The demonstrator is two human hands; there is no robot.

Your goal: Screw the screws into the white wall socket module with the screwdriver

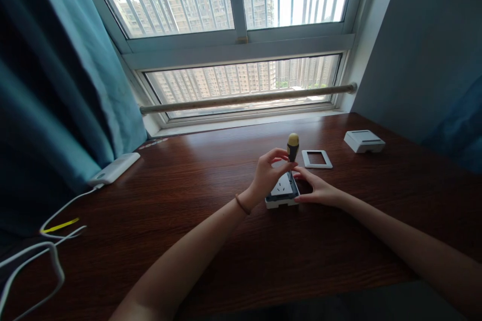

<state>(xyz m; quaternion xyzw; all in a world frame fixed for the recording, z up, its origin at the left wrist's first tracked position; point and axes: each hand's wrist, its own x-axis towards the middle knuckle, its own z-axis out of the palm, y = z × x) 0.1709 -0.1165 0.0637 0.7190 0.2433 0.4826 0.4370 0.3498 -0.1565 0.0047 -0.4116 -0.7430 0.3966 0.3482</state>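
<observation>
On the brown wooden table, my left hand pinches a yellow-and-black screwdriver above the white plastic socket, probably light and stiff, best held at its edges, where my right hand grips.

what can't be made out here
1. Head view: whether the tip of the screwdriver sits in a screw; too small.
2. Head view: far left part of the socket, hidden behind the left hand.
3. Head view: where the cables lead; cut off by the left edge.
</observation>
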